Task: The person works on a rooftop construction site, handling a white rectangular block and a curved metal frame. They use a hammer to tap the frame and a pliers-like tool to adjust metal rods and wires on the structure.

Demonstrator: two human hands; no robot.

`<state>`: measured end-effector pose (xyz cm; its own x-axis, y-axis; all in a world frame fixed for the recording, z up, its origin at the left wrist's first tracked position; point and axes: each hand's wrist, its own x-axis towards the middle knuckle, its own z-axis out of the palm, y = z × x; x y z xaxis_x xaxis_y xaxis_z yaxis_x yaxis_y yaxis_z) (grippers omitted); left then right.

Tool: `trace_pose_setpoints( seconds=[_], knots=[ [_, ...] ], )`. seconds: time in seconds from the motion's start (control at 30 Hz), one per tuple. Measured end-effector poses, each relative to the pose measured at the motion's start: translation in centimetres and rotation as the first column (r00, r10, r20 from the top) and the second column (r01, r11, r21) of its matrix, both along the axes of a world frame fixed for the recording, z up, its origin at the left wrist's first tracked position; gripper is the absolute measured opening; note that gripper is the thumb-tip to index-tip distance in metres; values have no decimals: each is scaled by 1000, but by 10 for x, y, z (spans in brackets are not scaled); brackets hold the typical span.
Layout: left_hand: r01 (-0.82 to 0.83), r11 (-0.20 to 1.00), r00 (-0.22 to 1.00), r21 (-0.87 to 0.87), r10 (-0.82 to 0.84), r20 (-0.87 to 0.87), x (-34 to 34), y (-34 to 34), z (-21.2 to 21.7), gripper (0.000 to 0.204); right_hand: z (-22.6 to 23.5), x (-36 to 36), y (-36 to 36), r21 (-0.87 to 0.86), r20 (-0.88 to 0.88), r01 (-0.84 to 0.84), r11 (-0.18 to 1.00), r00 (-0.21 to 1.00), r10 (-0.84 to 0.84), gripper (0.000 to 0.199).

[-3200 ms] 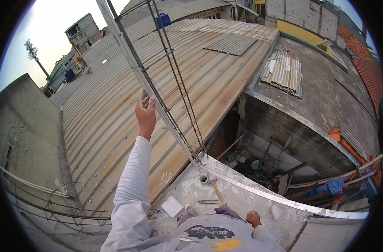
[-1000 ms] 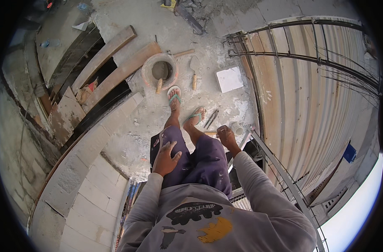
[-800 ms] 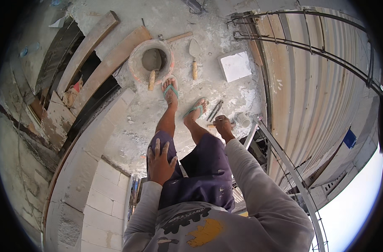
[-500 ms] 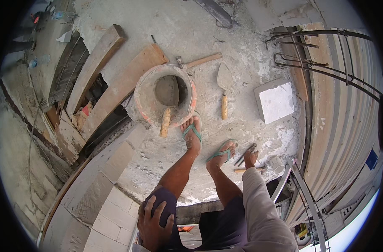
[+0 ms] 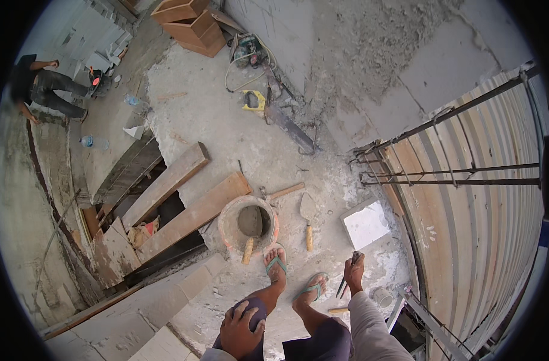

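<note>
My right hand (image 5: 354, 275) is closed around a pair of dark pincers (image 5: 341, 288), held above the floor right of my sandalled feet; their thin handles point down. My left hand (image 5: 242, 333) lies on my left knee, fingers spread, holding nothing. Ahead of my feet stands a mortar-smeared bucket (image 5: 225, 226). A wooden-handled tool (image 5: 248, 249) leans in it, its lower end inside. Beside the bucket lie a pointed trowel (image 5: 308, 208) and a wooden-handled hammer (image 5: 286, 191). A pale block (image 5: 366, 225) rests to the right.
Planks (image 5: 193, 215) partly cover a floor opening at left. Steel rebar (image 5: 455, 182) juts in from the right beside corrugated sheeting (image 5: 467, 240). Farther off are a yellow-handled saw (image 5: 254, 100), wooden boxes (image 5: 196, 33) and another person (image 5: 46, 87). A cup (image 5: 382, 296) stands near my right forearm.
My right hand has lifted the pincers off the floor. The view has tilted up, bringing the far floor, the saw and another person into sight. My left hand stays on the knee.
</note>
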<state>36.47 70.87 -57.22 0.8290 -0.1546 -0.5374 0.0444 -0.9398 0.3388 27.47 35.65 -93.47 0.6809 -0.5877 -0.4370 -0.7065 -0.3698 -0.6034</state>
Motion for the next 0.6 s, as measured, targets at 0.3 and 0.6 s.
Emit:
trace_pose_setpoints(
  seconds=[0.3,0.6],
  knots=[
    [-206,976,978,-66,203,-46,53,28,-15,41,478,138,89,861,-170,151,486,985,-4,32],
    [-506,653,845,-563,506,-172,202,-2,89,25,713,189,131,683,13,-249,686,944,330,39]
  ],
)
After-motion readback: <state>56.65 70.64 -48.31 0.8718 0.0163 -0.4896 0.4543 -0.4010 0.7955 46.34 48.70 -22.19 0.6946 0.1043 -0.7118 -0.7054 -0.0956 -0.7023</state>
